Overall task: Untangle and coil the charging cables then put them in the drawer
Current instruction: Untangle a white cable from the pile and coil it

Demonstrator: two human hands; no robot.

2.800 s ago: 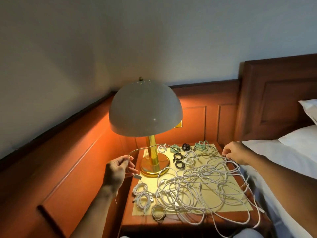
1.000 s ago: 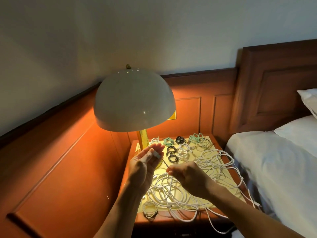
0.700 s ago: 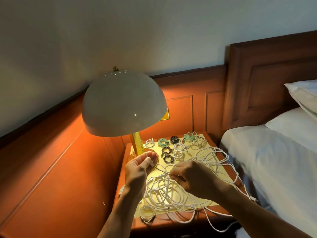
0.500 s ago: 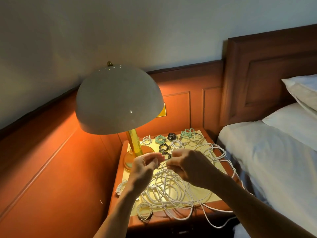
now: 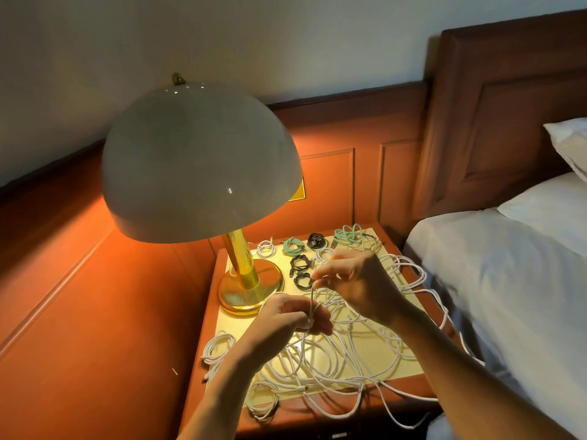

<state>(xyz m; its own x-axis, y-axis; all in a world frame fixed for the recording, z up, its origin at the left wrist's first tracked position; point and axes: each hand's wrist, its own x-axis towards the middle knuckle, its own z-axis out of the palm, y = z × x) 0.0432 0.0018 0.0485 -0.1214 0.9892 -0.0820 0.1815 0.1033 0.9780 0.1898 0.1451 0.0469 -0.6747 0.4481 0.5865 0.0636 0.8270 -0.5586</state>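
Our left hand (image 5: 286, 319) and right hand (image 5: 359, 287) both pinch one white cable (image 5: 313, 296) tight; we fear tugging could cinch the tangle (image 5: 333, 360) below.

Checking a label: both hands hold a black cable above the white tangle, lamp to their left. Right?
Not quite. The cable gripped by the left hand and right hand is white, not black; the black cables lie coiled near the lamp. The head view shows this. The rest stands: it is held above the white tangle, lamp to the left.
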